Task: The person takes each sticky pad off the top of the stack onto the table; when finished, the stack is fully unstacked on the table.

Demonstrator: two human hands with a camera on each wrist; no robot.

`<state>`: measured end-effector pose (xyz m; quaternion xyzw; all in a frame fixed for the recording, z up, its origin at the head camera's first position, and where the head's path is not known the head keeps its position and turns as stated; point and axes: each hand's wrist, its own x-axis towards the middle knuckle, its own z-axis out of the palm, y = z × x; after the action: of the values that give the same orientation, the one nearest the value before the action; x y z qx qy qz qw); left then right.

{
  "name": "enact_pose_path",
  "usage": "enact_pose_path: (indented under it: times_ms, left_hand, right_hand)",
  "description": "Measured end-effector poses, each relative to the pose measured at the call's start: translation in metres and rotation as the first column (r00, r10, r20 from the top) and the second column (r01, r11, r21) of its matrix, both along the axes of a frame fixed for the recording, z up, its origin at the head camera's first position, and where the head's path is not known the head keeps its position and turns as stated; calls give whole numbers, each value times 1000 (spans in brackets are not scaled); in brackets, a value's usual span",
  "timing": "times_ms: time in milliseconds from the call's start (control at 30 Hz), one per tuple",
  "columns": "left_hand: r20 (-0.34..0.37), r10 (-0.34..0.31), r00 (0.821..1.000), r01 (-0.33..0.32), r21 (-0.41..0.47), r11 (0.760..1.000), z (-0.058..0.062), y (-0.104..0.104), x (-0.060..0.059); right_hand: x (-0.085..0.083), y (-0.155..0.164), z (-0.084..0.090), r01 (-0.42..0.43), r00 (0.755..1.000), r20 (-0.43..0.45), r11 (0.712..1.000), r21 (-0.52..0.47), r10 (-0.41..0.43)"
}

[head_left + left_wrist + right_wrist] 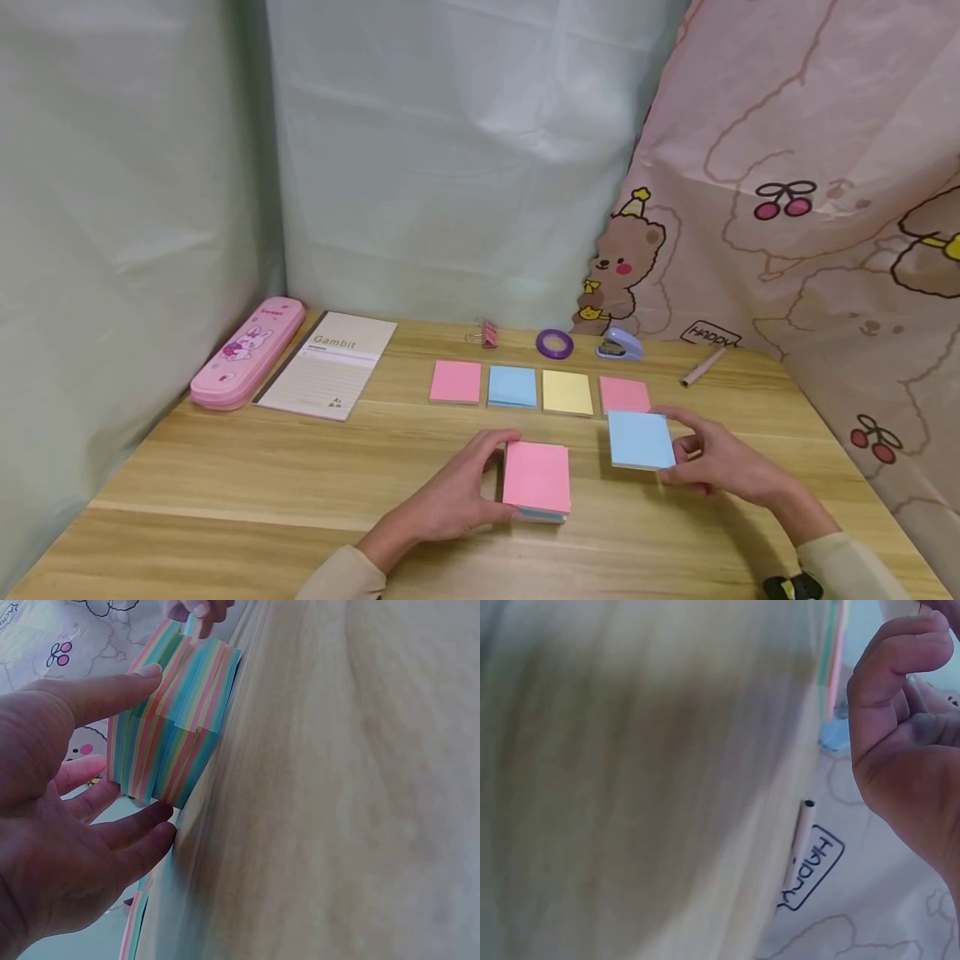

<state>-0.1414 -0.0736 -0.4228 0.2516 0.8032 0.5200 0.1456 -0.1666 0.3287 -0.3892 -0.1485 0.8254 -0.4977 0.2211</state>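
Plainly, left fingers (489, 439) grip a pink-topped stack (537, 479) between them, right fingers (681, 473) a blue pad (641, 440).

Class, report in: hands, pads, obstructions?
Left hand gripping pink-topped stack. Right hand pinching blue pad. Four pads lined up beyond. Nothing between stack and blue pad.

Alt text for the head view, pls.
A person's left grip holds a pink-topped stack of sticky notes; the right grip pinches a blue pad. Beyond, four pads lie in a row on a wooden table, left of them a notebook and pink pencil case.
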Motion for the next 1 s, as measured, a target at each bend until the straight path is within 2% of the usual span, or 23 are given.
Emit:
enact_pose_path:
  times_ms: [333, 1000]
  left_hand:
    - [-7, 0, 1000, 0, -15, 1000, -1, 0, 0]
    - [-27, 1, 1000, -1, -16, 1000, -1, 0, 0]
  right_hand:
    - [-3, 5, -18, -4, 998, 68, 999, 43, 1]
    - [-5, 2, -17, 9, 997, 75, 996, 85, -15]
